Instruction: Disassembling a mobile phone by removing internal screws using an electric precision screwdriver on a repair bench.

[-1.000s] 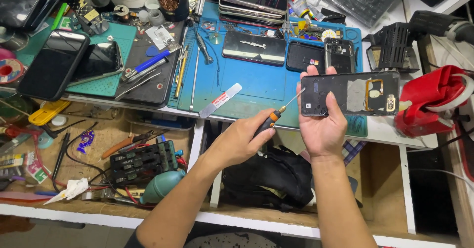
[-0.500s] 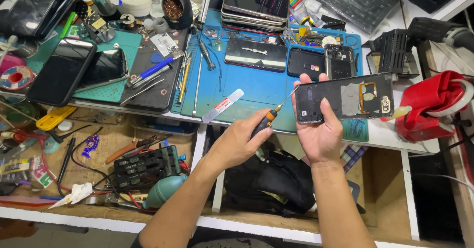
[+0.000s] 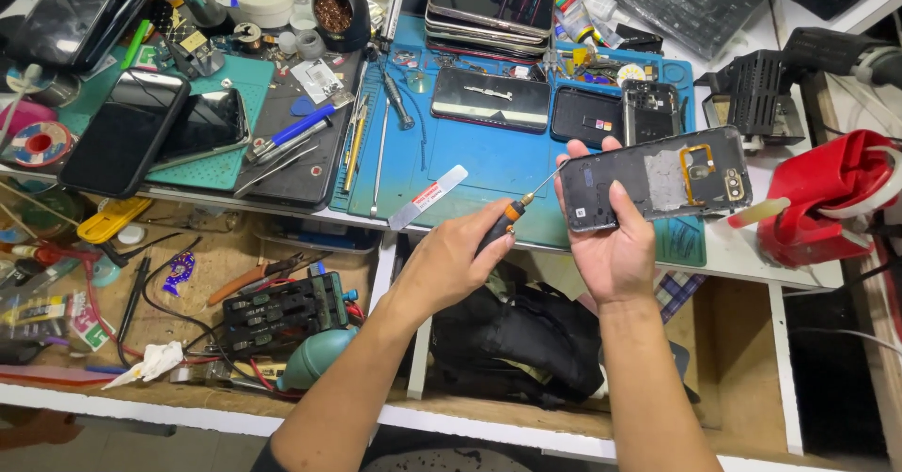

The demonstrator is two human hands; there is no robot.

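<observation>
My left hand (image 3: 451,265) is shut on a small screwdriver (image 3: 507,216) with a black and orange handle. Its thin tip points up and to the right, toward the left end of an opened phone body (image 3: 658,181). My right hand (image 3: 615,251) holds that dark phone body from below, with the thumb on its face and the fingers curled over its left end. Grey inner parts and an orange-rimmed camera frame show inside it. Both hands hover over the front edge of a blue work mat (image 3: 489,162).
A flat metal pry tool (image 3: 427,197) lies on the mat by my left hand. Phones are stacked (image 3: 489,2) at the back, with more phones (image 3: 122,134) on the left. A red tool stand (image 3: 827,200) is at right. An open drawer of tools (image 3: 277,312) and a black bag (image 3: 526,340) lie below.
The phone body and screwdriver have stayed together, the tip still at the phone's left end. Both hands have shifted slightly while the view moved.
</observation>
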